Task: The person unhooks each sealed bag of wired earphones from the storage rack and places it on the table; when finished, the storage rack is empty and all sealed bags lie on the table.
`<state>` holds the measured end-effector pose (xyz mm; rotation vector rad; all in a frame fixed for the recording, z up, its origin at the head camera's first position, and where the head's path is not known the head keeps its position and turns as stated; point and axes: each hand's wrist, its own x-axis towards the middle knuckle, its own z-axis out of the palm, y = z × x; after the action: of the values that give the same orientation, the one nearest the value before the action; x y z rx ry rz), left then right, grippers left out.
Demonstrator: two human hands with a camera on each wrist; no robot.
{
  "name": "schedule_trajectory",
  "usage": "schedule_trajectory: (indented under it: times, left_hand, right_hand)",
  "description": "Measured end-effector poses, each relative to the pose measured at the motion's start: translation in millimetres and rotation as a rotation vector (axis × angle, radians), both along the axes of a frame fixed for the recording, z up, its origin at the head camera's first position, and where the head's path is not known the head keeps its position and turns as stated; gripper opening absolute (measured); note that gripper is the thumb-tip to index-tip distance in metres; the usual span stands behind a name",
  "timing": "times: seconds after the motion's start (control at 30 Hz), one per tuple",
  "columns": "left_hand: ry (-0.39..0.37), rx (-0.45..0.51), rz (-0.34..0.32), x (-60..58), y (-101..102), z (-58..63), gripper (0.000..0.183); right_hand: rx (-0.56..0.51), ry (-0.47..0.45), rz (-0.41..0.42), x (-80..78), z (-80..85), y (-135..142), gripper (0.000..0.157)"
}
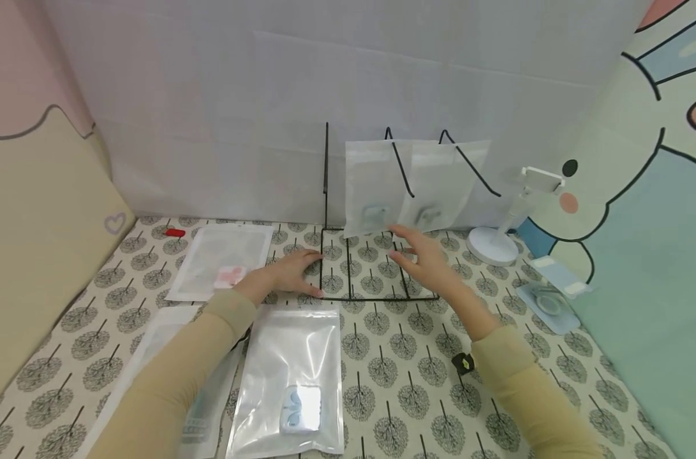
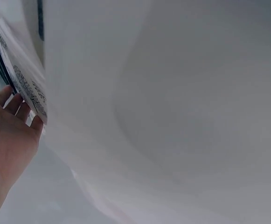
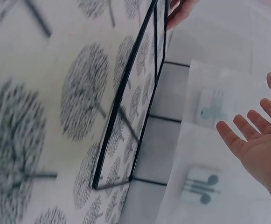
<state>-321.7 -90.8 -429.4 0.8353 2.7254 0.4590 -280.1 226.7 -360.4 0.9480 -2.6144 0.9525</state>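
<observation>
A black wire rack stands on the patterned cloth, with upright hooks at its back. Two translucent white pouches hang side by side from the hooks; the left pouch and the right pouch each hold a small boxed item. Inside one pouch in the right wrist view, a pair of earphones shows. My left hand is at the rack's left side, its fingers spread along the base rod; contact is hard to tell. My right hand hovers near the pouches' lower edges, fingers loosely extended and holding nothing.
At left lie a white pouch and another pouch partly under my left forearm. A silvery pouch lies in front. A red object sits back left. At right are a white phone stand and a clear case.
</observation>
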Motion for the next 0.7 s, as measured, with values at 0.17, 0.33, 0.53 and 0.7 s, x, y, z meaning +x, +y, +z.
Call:
schedule_trajectory:
  times: [0.17,0.33,0.53,0.7]
  left_hand:
    - [-0.018,-0.013,0.016,0.0,0.8,3.2,0.103]
    - [-0.023,-0.027,0.021,-1.4,-0.2,2.1,0.103]
    - [-0.012,-0.018,0.007,-4.3,-1.0,-0.5,0.104]
    - [-0.016,-0.011,0.006,-3.2,0.7,-0.2,0.104]
  right_hand:
    - [-0.073,-0.034,-0.001,-1.8,-0.2,-18.2,0.062]
    - [-0.092,-0.093,-0.044,-7.0,-3.5,-29.2,0.067]
    - [-0.162,-0.260,-0.090,-22.8,-3.8,-30.8,0.076]
    - [-0.222,-0.406,-0.143,-34.6,-3.1,-23.0,0.082]
